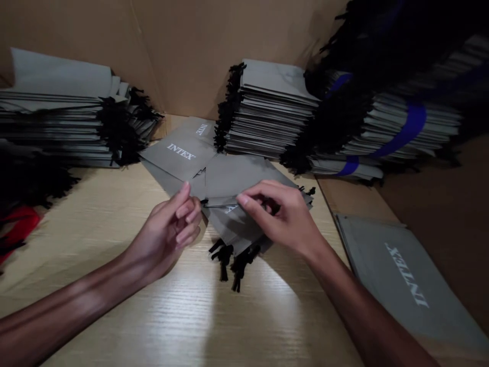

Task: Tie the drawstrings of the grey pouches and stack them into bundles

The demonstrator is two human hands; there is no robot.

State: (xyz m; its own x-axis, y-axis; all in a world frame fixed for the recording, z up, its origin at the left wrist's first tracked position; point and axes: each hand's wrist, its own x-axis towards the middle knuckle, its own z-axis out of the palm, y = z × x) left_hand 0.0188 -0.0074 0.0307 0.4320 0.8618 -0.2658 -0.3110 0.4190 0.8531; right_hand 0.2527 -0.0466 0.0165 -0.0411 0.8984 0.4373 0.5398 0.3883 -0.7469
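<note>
My right hand [278, 216] pinches a grey INTEX paper bag [237, 229] at twelve o'clock on the wooden table [248, 316], apparently to steady its edge, while my curled left hand [168, 229] meets it, grip unclear.

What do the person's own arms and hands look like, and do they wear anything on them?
The left hand and right hand are bare, without gloves. Both forearms have no sleeves, and no watch, ring or band is visible.

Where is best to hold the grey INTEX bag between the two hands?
Probably pinch the bag at its thin raised edge from above, coming from the near side: the edge stands clear of the bags beneath, while the black cords hang loose.
</note>
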